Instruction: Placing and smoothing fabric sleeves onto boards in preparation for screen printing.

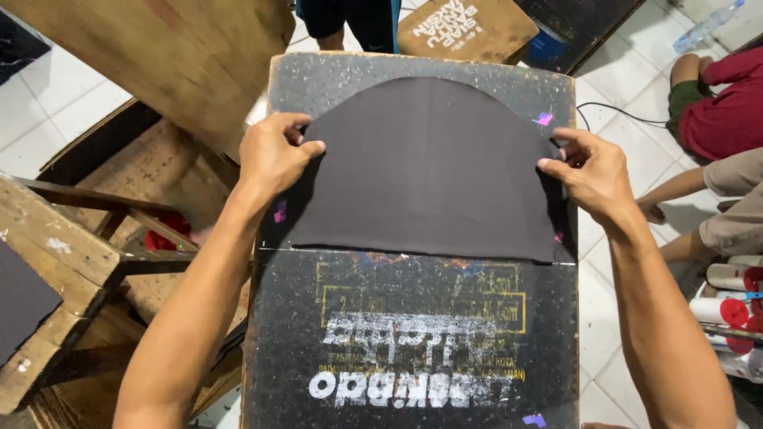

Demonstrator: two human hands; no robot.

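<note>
A dark grey piece of cloth (pixel 425 171), rounded at its far end and straight at its near edge, lies flat on a black, paint-stained printing board (pixel 413 342). My left hand (pixel 274 155) pinches the cloth's left edge between thumb and fingers. On the opposite side, my right hand (pixel 592 175) pinches the right edge. Both forearms reach in from the bottom of the view. Faded white and yellow print marks cover the board's near half.
Small pink tape marks (pixel 544 119) sit on the board. A wooden frame (pixel 71 262) stands at the left, and a wooden board (pixel 175 56) leans at the back left. People sit on the tiled floor at the right (pixel 715 103); spray cans (pixel 735 310) lie beside them.
</note>
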